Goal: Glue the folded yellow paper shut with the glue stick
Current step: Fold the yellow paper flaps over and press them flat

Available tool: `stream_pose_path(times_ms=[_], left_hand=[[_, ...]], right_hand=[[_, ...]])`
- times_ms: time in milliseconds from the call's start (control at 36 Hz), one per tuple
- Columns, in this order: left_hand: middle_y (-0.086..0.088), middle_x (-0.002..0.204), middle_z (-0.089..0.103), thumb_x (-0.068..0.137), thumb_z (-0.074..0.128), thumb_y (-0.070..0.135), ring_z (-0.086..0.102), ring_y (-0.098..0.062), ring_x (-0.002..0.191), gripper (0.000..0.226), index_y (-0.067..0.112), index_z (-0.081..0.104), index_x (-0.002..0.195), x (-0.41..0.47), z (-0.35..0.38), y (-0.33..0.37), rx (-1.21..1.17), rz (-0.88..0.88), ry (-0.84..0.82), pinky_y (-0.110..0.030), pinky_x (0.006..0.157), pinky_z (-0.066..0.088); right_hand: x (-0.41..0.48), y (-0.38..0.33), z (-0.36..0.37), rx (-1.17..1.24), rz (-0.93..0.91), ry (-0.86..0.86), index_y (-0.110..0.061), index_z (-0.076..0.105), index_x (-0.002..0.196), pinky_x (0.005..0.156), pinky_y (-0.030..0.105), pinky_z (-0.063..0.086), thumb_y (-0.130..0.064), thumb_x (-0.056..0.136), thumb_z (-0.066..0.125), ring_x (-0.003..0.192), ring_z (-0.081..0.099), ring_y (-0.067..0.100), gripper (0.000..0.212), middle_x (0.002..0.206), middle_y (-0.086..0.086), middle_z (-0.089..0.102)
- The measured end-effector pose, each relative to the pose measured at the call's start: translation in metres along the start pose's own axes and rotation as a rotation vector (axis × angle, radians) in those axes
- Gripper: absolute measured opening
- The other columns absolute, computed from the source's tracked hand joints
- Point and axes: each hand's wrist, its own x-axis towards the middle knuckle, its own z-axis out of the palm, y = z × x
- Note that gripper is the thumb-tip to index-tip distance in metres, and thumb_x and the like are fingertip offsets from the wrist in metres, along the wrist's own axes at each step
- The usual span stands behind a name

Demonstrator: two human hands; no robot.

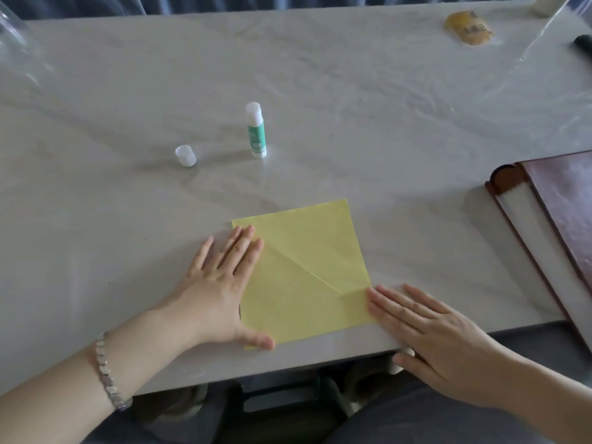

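Note:
The folded yellow paper (304, 270) lies flat near the table's front edge, with a diagonal flap edge running across it. My left hand (217, 290) rests flat on its left side, fingers spread, thumb on the lower left corner. My right hand (429, 331) lies flat with its fingertips on the paper's right corner. The glue stick (255, 130), green and white, stands upright and uncapped farther back on the table. Its white cap (185, 156) stands to the left of it. Neither hand holds anything.
A brown board with a white strip (551, 225) lies at the right edge of the table. An orange packet under clear plastic (468, 27) sits at the far right corner. The grey table top (384, 123) is covered in wrinkled film.

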Motion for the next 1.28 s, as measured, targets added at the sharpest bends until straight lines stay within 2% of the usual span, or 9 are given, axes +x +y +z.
stream_pose_path(times_ms=[83, 167, 250, 389, 500, 722, 833, 1028, 1278], left_hand=[[-0.002, 0.154, -0.018, 0.031, -0.014, 0.096, -0.018, -0.018, 0.141, 0.141, 0.016, -0.004, 0.147, 0.006, -0.005, 0.003, -0.146, -0.039, 0.127, -0.047, 0.114, -0.011], [-0.013, 0.147, 0.033, 0.066, 0.001, 0.087, 0.025, -0.027, 0.139, 0.115, 0.005, 0.048, 0.13, 0.018, -0.007, 0.011, -0.316, -0.036, 0.366, -0.051, 0.112, 0.016], [-0.011, 0.151, 0.027, 0.082, 0.013, 0.07, 0.025, -0.022, 0.139, 0.089, 0.006, 0.042, 0.135, 0.03, -0.01, 0.032, -0.298, 0.076, 0.418, -0.036, 0.112, 0.011], [-0.014, 0.152, 0.021, 0.088, 0.008, 0.055, 0.021, -0.026, 0.14, 0.077, 0.003, 0.03, 0.141, 0.046, -0.002, 0.068, -0.268, 0.086, 0.449, -0.036, 0.115, 0.008], [-0.02, 0.14, 0.043, 0.089, 0.027, 0.039, 0.041, -0.034, 0.129, 0.063, -0.004, 0.045, 0.131, 0.051, 0.011, 0.073, -0.229, 0.01, 0.487, -0.044, 0.103, 0.022], [-0.017, 0.144, 0.038, 0.087, 0.03, 0.037, 0.035, -0.035, 0.132, 0.063, -0.003, 0.038, 0.135, 0.049, 0.016, 0.041, -0.182, -0.135, 0.542, -0.043, 0.106, 0.014], [-0.02, 0.142, 0.04, 0.087, 0.03, 0.038, 0.038, -0.039, 0.129, 0.065, -0.005, 0.039, 0.134, 0.047, 0.016, 0.025, -0.205, -0.21, 0.533, -0.04, 0.103, 0.015], [-0.018, 0.138, 0.046, 0.091, 0.023, 0.047, 0.045, -0.036, 0.126, 0.068, -0.003, 0.045, 0.131, 0.047, 0.014, 0.022, -0.24, -0.221, 0.503, -0.041, 0.101, 0.02], [-0.008, 0.136, 0.049, 0.072, 0.028, 0.06, 0.04, -0.03, 0.128, 0.082, 0.013, 0.04, 0.137, 0.052, -0.006, 0.01, -0.415, -0.133, 0.55, -0.03, 0.102, 0.011]], right_hand=[[0.002, 0.006, -0.013, 0.294, 0.05, 0.116, -0.019, 0.051, 0.127, 0.106, 0.021, 0.025, -0.044, 0.096, 0.02, 0.128, 0.037, 0.003, 0.05, 0.137, -0.005, 0.05], [0.015, 0.01, -0.031, 0.561, 0.301, 0.387, -0.017, 0.067, 0.098, 0.083, 0.006, 0.038, -0.048, 0.093, 0.031, 0.096, 0.059, 0.005, 0.048, 0.1, -0.005, 0.069], [0.038, 0.01, -0.041, 0.575, 0.464, 0.524, -0.017, 0.069, 0.098, 0.079, -0.001, 0.036, -0.025, 0.09, 0.051, 0.094, 0.055, 0.003, 0.021, 0.1, -0.005, 0.068], [0.089, -0.021, -0.029, 0.347, 0.288, 0.339, -0.007, 0.046, 0.13, 0.111, 0.028, 0.022, -0.028, 0.089, 0.027, 0.132, 0.037, 0.019, 0.05, 0.14, 0.008, 0.044], [0.102, -0.025, -0.005, 0.234, 0.317, 0.287, -0.004, 0.039, 0.134, 0.109, 0.035, 0.021, -0.033, 0.096, 0.014, 0.131, 0.037, 0.025, 0.054, 0.141, 0.013, 0.042], [0.086, -0.007, -0.005, 0.136, 0.431, 0.21, -0.009, 0.039, 0.136, 0.11, 0.027, 0.007, -0.037, 0.095, 0.004, 0.132, 0.026, 0.017, 0.06, 0.143, 0.006, 0.04], [0.084, -0.005, -0.005, 0.126, 0.466, 0.336, -0.008, 0.053, 0.125, 0.103, 0.03, 0.024, -0.025, 0.091, 0.028, 0.125, 0.046, 0.02, 0.046, 0.132, 0.005, 0.055], [0.1, -0.008, -0.044, 0.835, 0.747, 0.448, -0.018, 0.053, 0.117, 0.083, 0.026, 0.044, -0.016, 0.079, 0.064, 0.092, 0.057, 0.017, 0.04, 0.105, 0.001, 0.06], [0.116, 0.008, -0.057, 1.343, 0.903, 0.456, -0.01, 0.057, 0.111, 0.05, 0.011, 0.044, -0.01, 0.075, 0.072, 0.062, 0.058, 0.012, 0.039, 0.077, 0.001, 0.065]])
